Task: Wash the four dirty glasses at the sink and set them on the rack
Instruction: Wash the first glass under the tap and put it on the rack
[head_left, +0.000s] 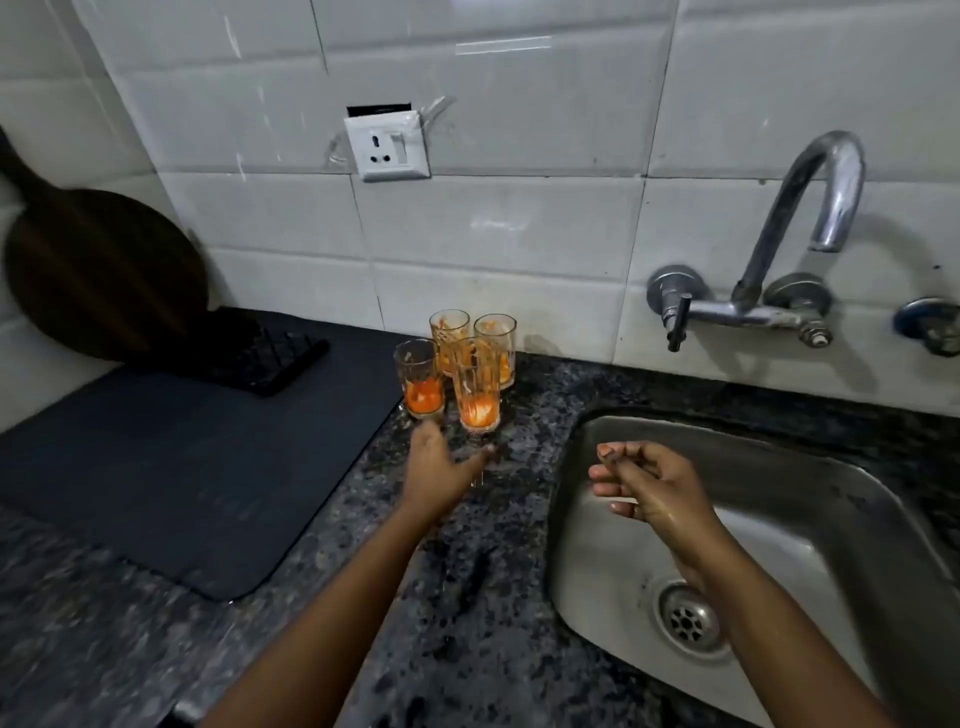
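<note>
Several tall glasses with orange residue stand clustered on the granite counter by the wall: a front left glass, a front right glass, and two behind, the rear left glass and the rear right glass. My left hand reaches toward the front pair with thumb and fingers spread, just short of them and holding nothing. My right hand hovers over the steel sink, fingers loosely curled, empty and wet. The dark rack lies on a dark mat to the left.
A curved tap with its valve handle is mounted on the tiled wall above the sink; no water runs. The drain sits at the sink's bottom. A round dark board leans at the left wall. A wall socket is above the glasses.
</note>
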